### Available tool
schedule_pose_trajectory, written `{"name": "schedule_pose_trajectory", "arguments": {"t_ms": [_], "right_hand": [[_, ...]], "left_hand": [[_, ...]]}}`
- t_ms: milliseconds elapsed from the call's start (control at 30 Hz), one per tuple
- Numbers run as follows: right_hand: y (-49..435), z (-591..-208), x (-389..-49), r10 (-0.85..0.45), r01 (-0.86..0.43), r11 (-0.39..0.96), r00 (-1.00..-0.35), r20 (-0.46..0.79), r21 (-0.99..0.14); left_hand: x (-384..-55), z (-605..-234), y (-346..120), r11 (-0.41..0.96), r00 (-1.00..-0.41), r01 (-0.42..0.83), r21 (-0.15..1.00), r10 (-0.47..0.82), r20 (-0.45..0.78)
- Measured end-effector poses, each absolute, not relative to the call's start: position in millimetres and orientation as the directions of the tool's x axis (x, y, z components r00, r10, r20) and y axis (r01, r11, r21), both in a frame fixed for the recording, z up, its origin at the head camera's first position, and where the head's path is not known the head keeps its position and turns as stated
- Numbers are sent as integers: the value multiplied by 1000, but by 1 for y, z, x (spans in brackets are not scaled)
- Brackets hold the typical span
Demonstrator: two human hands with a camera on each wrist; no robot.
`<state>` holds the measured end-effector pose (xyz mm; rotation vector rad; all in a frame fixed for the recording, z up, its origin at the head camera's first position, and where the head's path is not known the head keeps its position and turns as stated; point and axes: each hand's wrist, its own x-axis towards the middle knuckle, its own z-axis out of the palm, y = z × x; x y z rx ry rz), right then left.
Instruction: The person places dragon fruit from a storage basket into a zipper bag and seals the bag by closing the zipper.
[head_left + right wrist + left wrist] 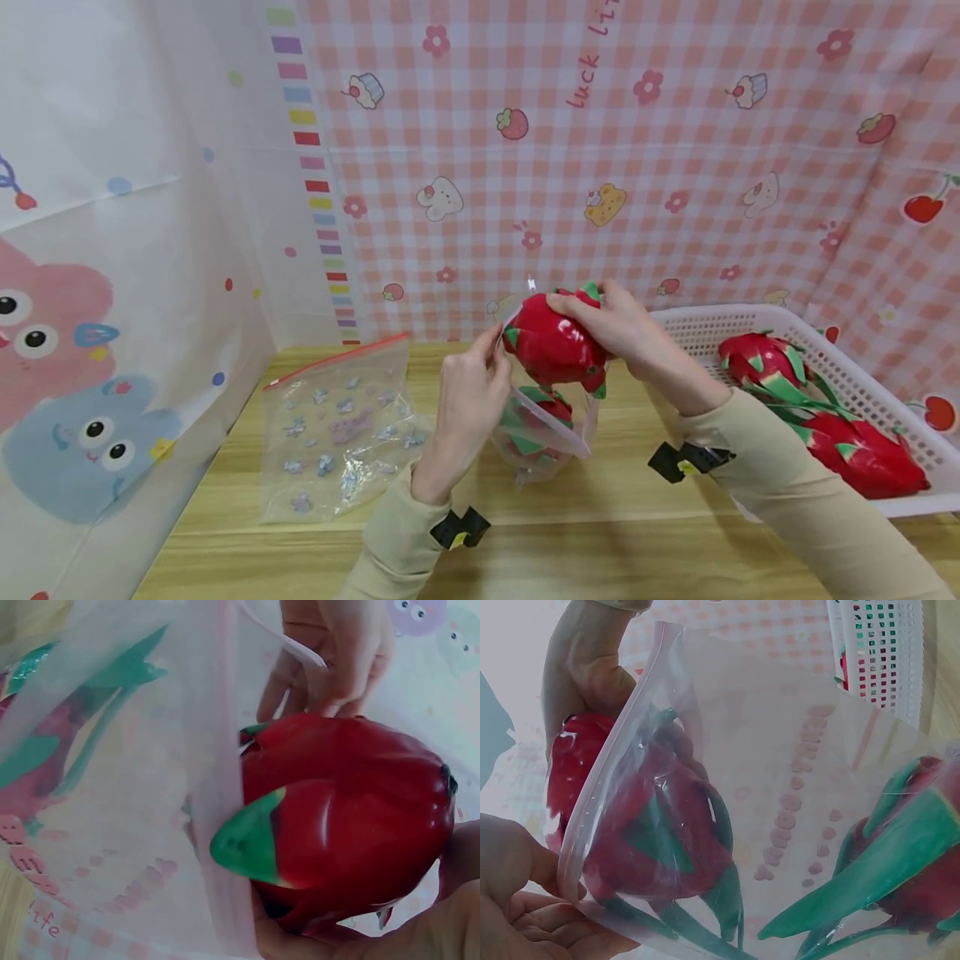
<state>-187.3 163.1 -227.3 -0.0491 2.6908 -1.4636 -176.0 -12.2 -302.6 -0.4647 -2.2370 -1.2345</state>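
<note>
My right hand (618, 321) grips a red toy dragon fruit (558, 342) with green leaf tips, thumb across its top. The fruit is partway through the mouth of a clear zip bag (757, 750) with pink print. Its leafy end shows through the plastic in the left wrist view. My left hand (471, 392) pinches the bag's edge at the left side of the opening. Lower in the bag lies another dragon fruit (547, 412), seen through the film. In the right wrist view the held fruit (345, 817) crosses the bag's rim.
To the right, a white perforated basket (735, 317) holds more dragon fruits (862, 450). A flat zip bag (337, 433) with a red seal and small printed figures lies on the wooden table (225, 550) at left. A checked cloth (465, 250) hangs behind.
</note>
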Motion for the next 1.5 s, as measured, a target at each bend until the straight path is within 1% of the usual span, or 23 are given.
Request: {"name": "schedule_pose_trajectory", "arguments": {"t_ms": [167, 333, 433, 533, 667, 767, 900, 1033, 1133, 1233, 1367, 1400, 1467, 1500], "right_hand": [[157, -237, -182, -39, -50, 635, -999, 32, -771], [149, -242, -180, -6, -86, 700, -993, 114, -709], [146, -242, -180, 4, -91, 718, -991, 134, -690], [145, -243, -182, -20, -119, 740, -988, 155, -662], [144, -250, -184, -78, -186, 760, -977, 197, -623], [144, -256, -185, -167, -285, 769, -953, 251, -572], [143, -263, -183, -274, -391, 761, -917, 289, -518], [143, -264, -183, -274, -398, 766, -913, 303, -504], [141, -265, -188, -250, -412, 778, -896, 368, -474], [135, -271, -196, -267, -457, 803, -849, 456, -382], [133, -277, -205, -364, -527, 786, -817, 446, -323], [136, -278, -206, -386, -548, 768, -809, 443, -330], [144, -278, -205, -401, -586, 753, -769, 497, -299], [150, -279, -204, -381, -585, 769, -743, 549, -259]], "left_hand": [[-176, -302, -13, 530, -801, 519, 671, 26, 598], [-175, -299, -13, 610, -822, 447, 654, -8, 570], [-174, -298, -14, 640, -837, 414, 647, -12, 547], [-174, -298, -14, 624, -847, 411, 664, -8, 532], [-177, -300, -15, 593, -840, 422, 686, -30, 542], [-180, -300, -17, 600, -824, 418, 682, -65, 563], [-185, -299, -18, 607, -823, 394, 690, -102, 559], [-187, -299, -19, 607, -827, 388, 694, -103, 553], [-186, -299, -19, 608, -817, 411, 679, -86, 571], [-185, -299, -17, 601, -804, 437, 669, -73, 591], [-186, -300, -17, 574, -803, 444, 688, -87, 590], [-186, -300, -17, 568, -803, 441, 695, -96, 589], [-186, -301, -18, 561, -802, 435, 705, -115, 586], [-187, -302, -18, 562, -797, 433, 704, -127, 591]]}}
